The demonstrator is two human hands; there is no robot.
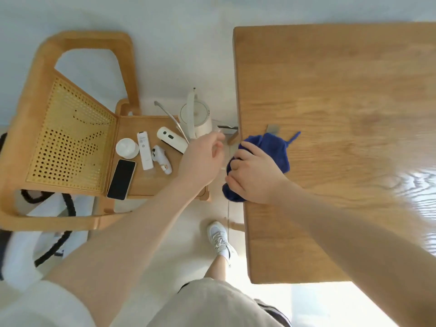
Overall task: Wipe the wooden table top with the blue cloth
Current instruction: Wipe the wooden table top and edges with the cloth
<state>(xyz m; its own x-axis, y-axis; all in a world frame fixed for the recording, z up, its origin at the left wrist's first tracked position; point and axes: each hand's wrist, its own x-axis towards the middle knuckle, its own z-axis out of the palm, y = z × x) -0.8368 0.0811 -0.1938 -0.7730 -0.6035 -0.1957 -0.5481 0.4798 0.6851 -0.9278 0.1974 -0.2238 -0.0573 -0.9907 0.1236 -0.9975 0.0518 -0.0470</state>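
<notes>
Far to the left of my hands stands a wooden chair (pixel 70 128) with a cane back, lying wide of the table. On its seat, left of my left hand, rest a black phone (pixel 121 179), a round white lid or cap (pixel 127 148), a slim white remote (pixel 144 151), a small white controller (pixel 161 161) and a white oblong device (pixel 171 139). A white kettle (pixel 195 120) stands at the seat's far corner, just beyond my left fingertips.

My left hand (pixel 203 161) hovers over the gap between chair and table, fingers loosely extended and relaxed; motion blur hides the tips, and I see nothing held in it.

Immediately to its right, my right hand (pixel 253 175) lies on the blue cloth (pixel 271 149) at the left edge of the wooden table top (pixel 342 90). The fingers are curled, bunching the cloth beneath the palm. Part of the cloth spreads flat on the wood beyond my knuckles; part hangs over the table edge below my thumb side. A thin tail of cloth points away toward the far right of my fingers.

Below both hands, between chair and table, my shoe (pixel 220 237) rests on the pale floor (pixel 177 67).

To the right of my right forearm, bright glare covers the wood grain.
</notes>
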